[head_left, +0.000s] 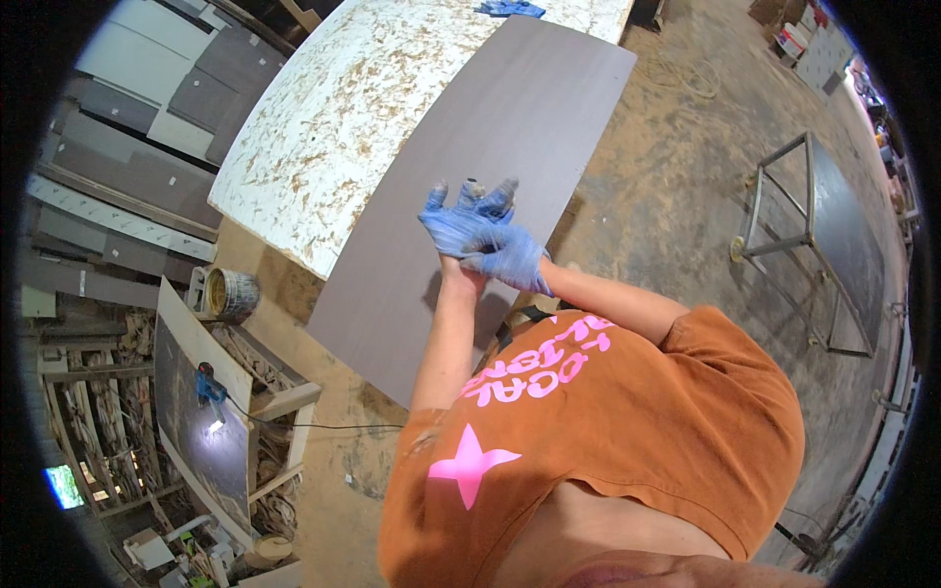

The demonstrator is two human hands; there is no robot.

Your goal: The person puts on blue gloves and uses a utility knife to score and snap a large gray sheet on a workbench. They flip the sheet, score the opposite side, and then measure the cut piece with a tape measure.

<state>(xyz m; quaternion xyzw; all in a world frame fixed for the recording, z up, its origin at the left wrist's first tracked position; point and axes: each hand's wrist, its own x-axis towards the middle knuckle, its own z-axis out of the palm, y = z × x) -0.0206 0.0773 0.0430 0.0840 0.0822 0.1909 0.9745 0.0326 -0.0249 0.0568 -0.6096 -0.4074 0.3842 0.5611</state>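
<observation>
Head view. I look down on a workshop with a dusty, sawdust-strewn floor (676, 186). A long grey laminate panel (490, 167) lies on a white, stain-mottled worktop (333, 127), overhanging its near edge. Both hands wear blue gloves and meet above the panel. The left hand (461, 220) is spread, fingers up. The right hand (512, 260) grips the left glove at the wrist.

I count one metal paint can (232, 294) beside the worktop, one blue power tool (208, 385) on a dark board at lower left, and one metal frame stand (814, 235) at right. Grey board offcuts (137, 108) are stacked at upper left; I cannot count them. A blue object (510, 8) at the worktop's far end is cut off and unclear.
</observation>
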